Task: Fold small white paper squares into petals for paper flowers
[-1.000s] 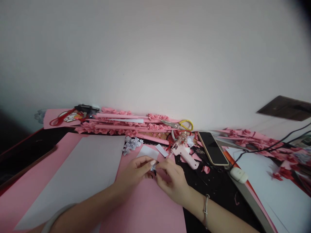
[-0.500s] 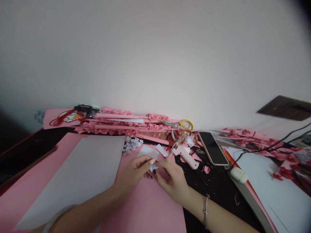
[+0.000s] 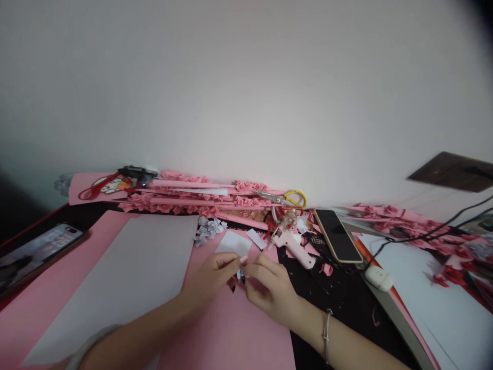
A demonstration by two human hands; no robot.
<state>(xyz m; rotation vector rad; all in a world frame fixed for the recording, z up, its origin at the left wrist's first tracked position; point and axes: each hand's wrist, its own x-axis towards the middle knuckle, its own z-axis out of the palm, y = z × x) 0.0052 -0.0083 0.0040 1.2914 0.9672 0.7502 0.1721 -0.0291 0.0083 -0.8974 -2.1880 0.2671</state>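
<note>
Between my fingertips is a small folded white paper flower [image 3: 240, 274], mostly covered by the fingers. My left hand [image 3: 215, 272] pinches it from the left, thumb on top. From the right, my right hand [image 3: 271, 282] closes its thumb and fingers on the same piece. Both hands hover over a pink sheet [image 3: 231, 329]. Just beyond them lie a white paper piece [image 3: 233, 243] and a small white strip [image 3: 256, 239]. A cluster of folded white paper flowers [image 3: 209, 229] rests on the pink sheet's far left corner.
A pale pink glue gun [image 3: 292, 246] lies right of my hands, near a phone [image 3: 338, 236] and a white earbud case [image 3: 379, 278]. Yellow-handled scissors [image 3: 295, 198] rest by pink paper flower stems [image 3: 192, 195] along the wall. Another phone [image 3: 42, 254], screen lit, lies left beside a large white sheet [image 3: 127, 277].
The left phone's screen has lit up. My fingers have shifted slightly around the white paper flower and cover more of it.
</note>
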